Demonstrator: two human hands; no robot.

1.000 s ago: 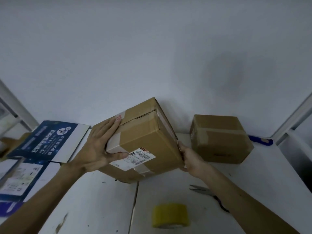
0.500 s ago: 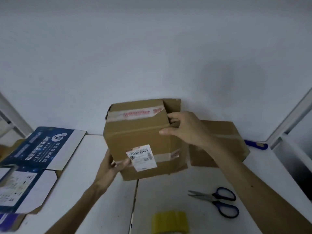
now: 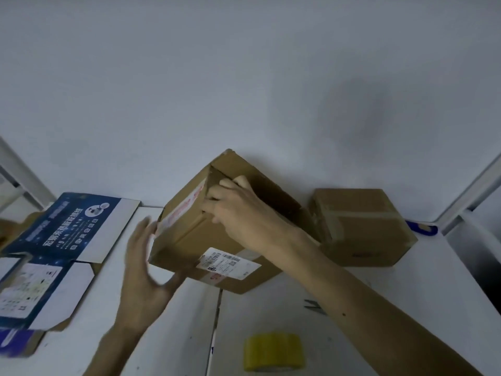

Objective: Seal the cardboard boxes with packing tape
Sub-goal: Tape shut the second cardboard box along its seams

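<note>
A brown cardboard box (image 3: 189, 234) with a white shipping label and red-printed tape stands tilted on the white table (image 3: 406, 289), in the middle. My right hand (image 3: 235, 210) lies on its top with fingers curled over the edge of a flap at the open seam. My left hand (image 3: 143, 264) is at the box's lower left corner, fingers spread and blurred, thumb under the bottom edge. A yellow roll of packing tape (image 3: 272, 351) stands near the front edge. A second, taped brown box (image 3: 363, 229) sits at the back right.
Flattened blue and white printed cartons (image 3: 57, 248) lie on the left. Scissor blades (image 3: 314, 306) show just beside my right forearm. A blue object (image 3: 423, 228) lies behind the taped box. A white wall rises right behind the table.
The box has been turned and tilted, its label now facing down-right. My right hand stayed on the top flap; my left hand shifted to the lower left corner.
</note>
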